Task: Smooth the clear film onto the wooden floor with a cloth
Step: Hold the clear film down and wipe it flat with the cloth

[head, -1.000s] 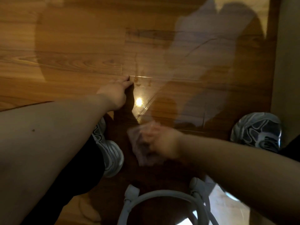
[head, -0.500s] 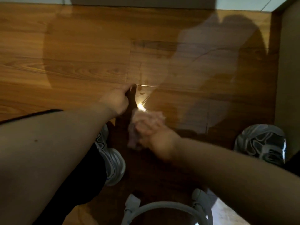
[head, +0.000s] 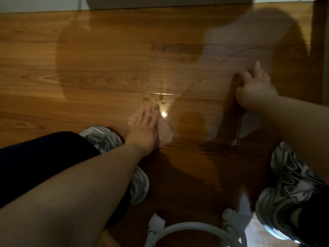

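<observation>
My right hand (head: 254, 90) has swung from beside my left hand (head: 145, 125) out to the right side of the clear film (head: 201, 111) on the wooden floor (head: 71, 77), and I cannot tell its grip, leaving what looks like the cloth (head: 165, 133) against my flat, relaxed left hand, so smoothing seems paused.

Left hand (head: 145, 126) on cloth (head: 166, 133), right hand (head: 254, 90) apart on film (head: 219, 52).

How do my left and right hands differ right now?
The left hand lies flat, fingers straight; the right hand has most fingers curled, one stretched forward. The left hand sits close in by the bright glare spot; the right hand reaches farther out to the right. What looks like the cloth lies against the left hand, not the right hand. Both are low at the wooden floor.
</observation>
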